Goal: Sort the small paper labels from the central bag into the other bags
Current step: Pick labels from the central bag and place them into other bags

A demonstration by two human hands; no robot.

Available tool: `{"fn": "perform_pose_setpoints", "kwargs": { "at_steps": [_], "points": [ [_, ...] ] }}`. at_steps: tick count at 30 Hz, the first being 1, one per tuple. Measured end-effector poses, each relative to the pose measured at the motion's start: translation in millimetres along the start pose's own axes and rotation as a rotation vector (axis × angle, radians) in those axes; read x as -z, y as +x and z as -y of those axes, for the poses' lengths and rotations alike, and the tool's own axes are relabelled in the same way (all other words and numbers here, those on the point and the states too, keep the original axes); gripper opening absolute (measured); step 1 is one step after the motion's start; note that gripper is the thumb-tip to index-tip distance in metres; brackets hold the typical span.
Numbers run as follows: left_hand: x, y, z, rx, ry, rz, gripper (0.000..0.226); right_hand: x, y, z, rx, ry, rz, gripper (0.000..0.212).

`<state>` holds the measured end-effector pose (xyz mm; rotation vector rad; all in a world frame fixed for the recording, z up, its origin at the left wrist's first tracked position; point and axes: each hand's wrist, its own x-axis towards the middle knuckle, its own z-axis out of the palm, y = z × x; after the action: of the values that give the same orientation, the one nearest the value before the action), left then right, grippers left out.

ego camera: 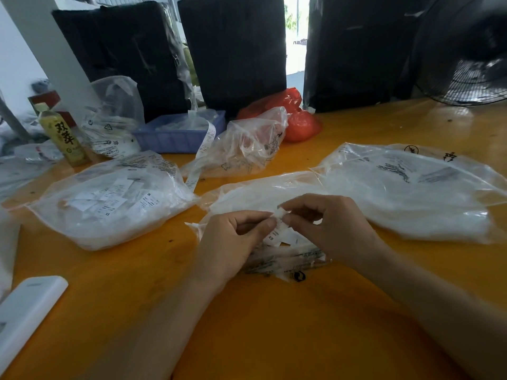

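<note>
The central clear bag (263, 193) lies on the orange table in front of me, its mouth toward me. Over that mouth my left hand (233, 237) and my right hand (326, 223) meet, and both pinch small white paper labels (279, 227); one label reads XS. A few more labels lie loose under my fingers. To the left sits a clear bag (109, 207) filled with white labels. A larger clear bag (411, 190) lies to the right. Behind the central bag is a crumpled clear bag (247, 144).
A green drink bottle (64, 135) stands at the back left beside another plastic bag (112, 119). A blue tray (178, 135), a red bag (296, 119), black wrapped bundles (238, 50) and a fan (466, 50) line the back. A white object (27, 308) lies near left.
</note>
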<state>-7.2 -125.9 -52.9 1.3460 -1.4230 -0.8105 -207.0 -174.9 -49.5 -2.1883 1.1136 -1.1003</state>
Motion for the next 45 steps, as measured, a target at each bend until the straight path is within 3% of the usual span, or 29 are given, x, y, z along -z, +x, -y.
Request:
{"fn": "perform_pose_setpoints", "kwargs": {
  "at_steps": [5, 10, 12, 16, 19, 24, 27, 30, 35, 38, 42, 45],
  "points": [
    [-1.0, 1.7, -0.5, 0.002, -0.087, -0.055, 0.019, -2.6, -1.1, 6.4, -0.027, 0.04, -0.039, 0.006],
    [-0.1, 3.6, 3.0, 0.018, -0.147, -0.052, 0.017, -5.8, -4.0, 16.7, 0.0, 0.021, 0.065, 0.033],
    [-0.3, 4.0, 4.0, 0.017, -0.155, -0.043, 0.02, -7.4, -4.2, 16.0, -0.001, 0.022, 0.079, 0.029],
    [0.8, 5.6, 7.0, 0.036, -0.235, -0.003, 0.036, -6.0, -2.9, 8.4, -0.022, 0.036, -0.08, 0.006],
    [1.9, 9.2, 10.5, 0.066, -0.304, -0.043, 0.03, -1.8, 0.0, 4.5, -0.094, 0.12, -0.179, 0.008],
    [11.1, 13.5, 9.4, 0.008, -0.237, -0.144, 0.042, 2.0, 2.8, 2.4, -0.14, 0.218, -0.261, 0.008],
    [14.0, 13.7, 4.8, 0.089, -0.37, -0.088, 0.036, 2.4, 3.1, 5.5, -0.136, 0.312, -0.245, 0.009],
    [7.8, 11.2, 4.7, 0.157, -0.346, 0.01, 0.055, -1.0, 0.5, 8.6, -0.1, 0.309, -0.196, 0.011],
    [8.1, 13.9, 4.3, 0.072, -0.44, -0.118, 0.042, -0.5, -1.0, 9.8, -0.091, 0.294, -0.202, 0.01],
    [31.9, 18.8, -1.6, 0.05, -0.243, -0.339, 0.047, 5.1, 0.6, 7.9, -0.1, 0.29, -0.255, 0.007],
    [103.2, 30.0, 7.8, -0.081, 0.566, -0.771, 0.035, 10.1, 2.7, 7.6, -0.104, 0.296, -0.299, 0.008],
    [141.7, 33.6, 29.6, -0.025, 0.844, -0.856, 0.027, 12.8, 3.9, 8.7, -0.087, 0.26, -0.333, 0.009]
  ]
}}
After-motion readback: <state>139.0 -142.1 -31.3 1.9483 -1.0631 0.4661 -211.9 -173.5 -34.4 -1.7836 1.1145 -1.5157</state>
